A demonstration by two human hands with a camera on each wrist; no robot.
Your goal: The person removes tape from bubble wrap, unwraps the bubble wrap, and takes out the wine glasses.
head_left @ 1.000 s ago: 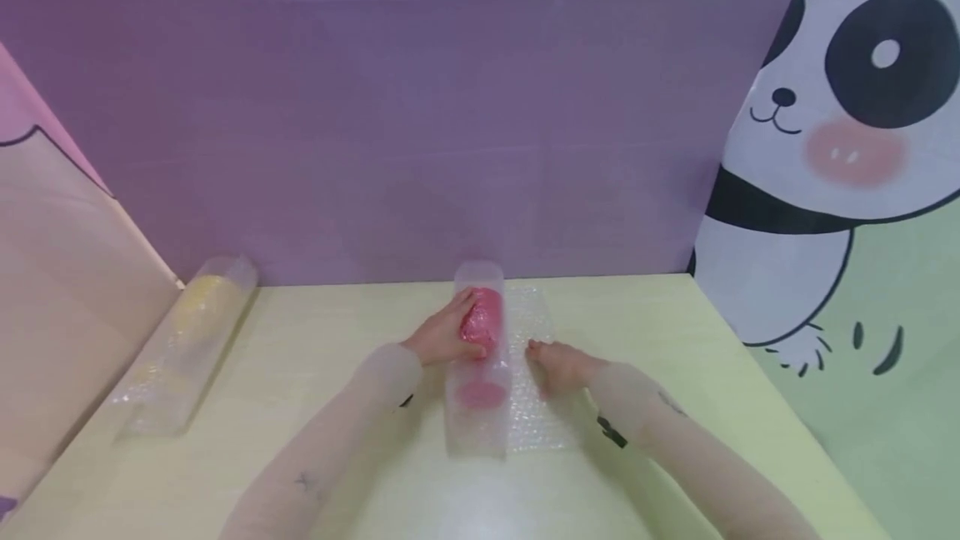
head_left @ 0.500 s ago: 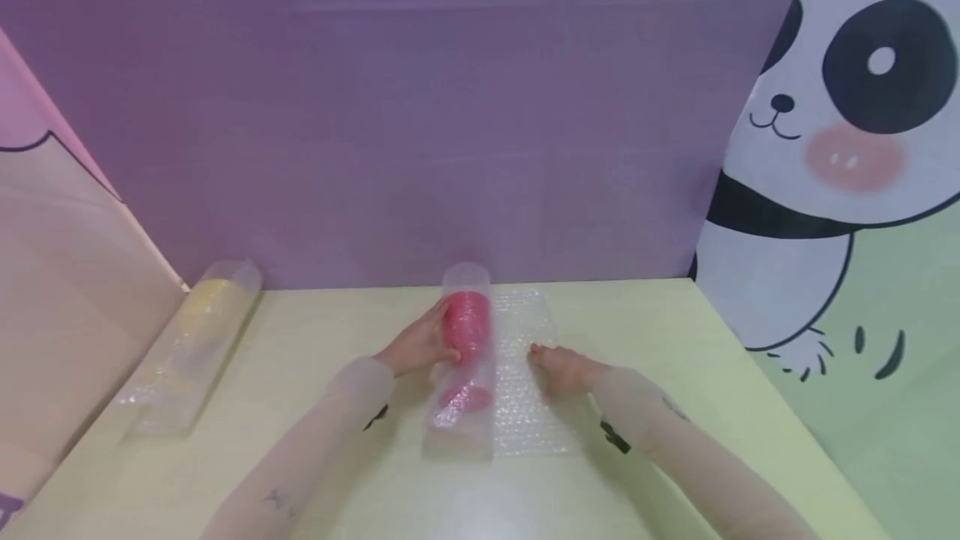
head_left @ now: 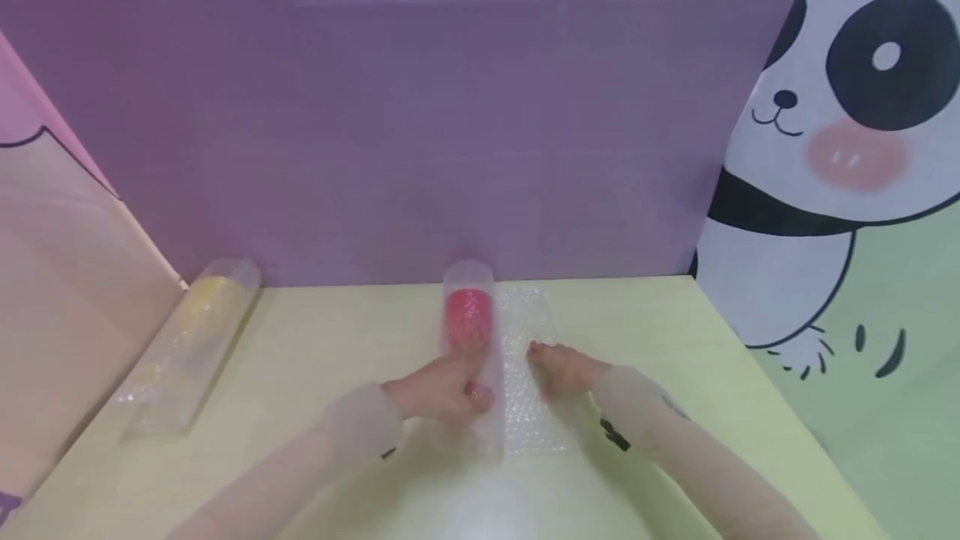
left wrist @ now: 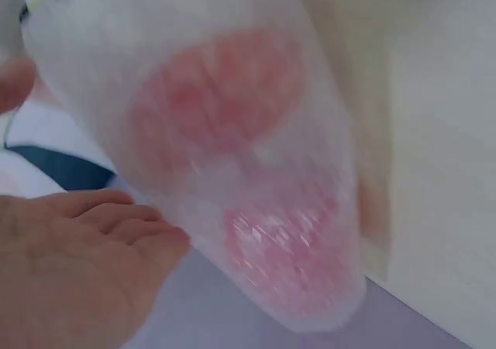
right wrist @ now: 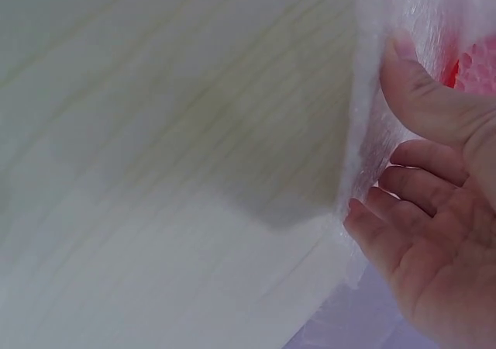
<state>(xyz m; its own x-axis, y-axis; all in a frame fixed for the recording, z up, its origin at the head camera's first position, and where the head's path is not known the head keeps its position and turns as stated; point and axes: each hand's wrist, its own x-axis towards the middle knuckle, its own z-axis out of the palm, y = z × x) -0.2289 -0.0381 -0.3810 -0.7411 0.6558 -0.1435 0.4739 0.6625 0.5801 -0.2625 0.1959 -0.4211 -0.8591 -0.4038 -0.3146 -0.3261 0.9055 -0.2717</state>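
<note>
The pink bundle point(head_left: 469, 312), something pink rolled in bubble wrap, lies lengthwise near the middle of the desk point(head_left: 337, 327), its far end up at the desk's far edge; from where I stand, a loose flap point(head_left: 528, 419) of the wrap spreads just to the right of it; the left hand point(head_left: 442, 386) is laid over the bundle's near half, fingers extended rather than closed round it; the right hand point(head_left: 568, 369) rests its fingertips on the flap, fingers loosely bent, thumb well apart, pinching nothing that I can see. For a tight roll, I'd press evenly along the whole length so that neither end runs ahead, keeping the flap smooth under the right fingertips; too hard a squeeze may skew the layers. Compared with half a second ago, the left hand has slid toward the desk's near edge, hiding the near pink patch point(left wrist: 221, 97) from above; the bundle and the right hand have hardly shifted.
</note>
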